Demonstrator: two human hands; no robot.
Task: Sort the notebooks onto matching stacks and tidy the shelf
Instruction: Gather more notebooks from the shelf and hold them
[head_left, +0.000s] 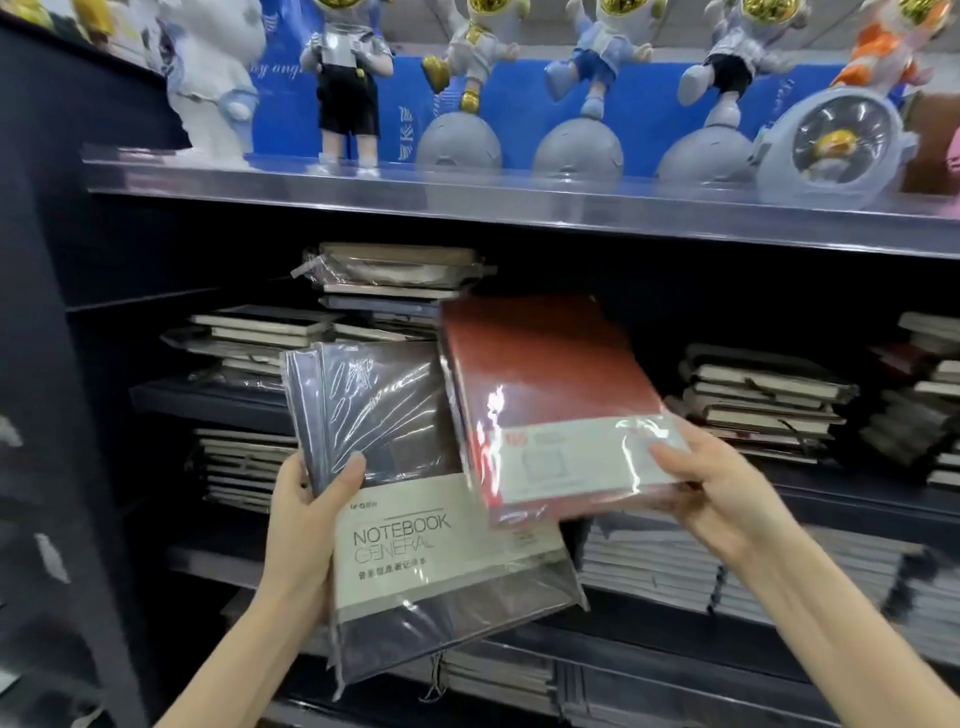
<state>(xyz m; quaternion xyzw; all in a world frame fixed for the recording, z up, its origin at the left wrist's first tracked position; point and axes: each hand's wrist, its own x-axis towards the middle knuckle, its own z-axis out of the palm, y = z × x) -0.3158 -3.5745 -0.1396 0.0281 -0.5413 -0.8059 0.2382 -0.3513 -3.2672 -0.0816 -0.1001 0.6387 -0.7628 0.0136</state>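
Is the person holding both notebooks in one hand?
No, the left hand grips the dark grey notebook, while the right hand grips the red notebook.

You are wearing the one camera on your head, and it is facing forward and a little down into the shelves (519, 208) from close up. It is sitting near enough that the grey notebook (415, 545) in your left hand (306, 525) and the red notebook (545, 374) in your right hand (717, 488) are filling the middle, while its wide lens is bowing the figurines (597, 67) along the top.
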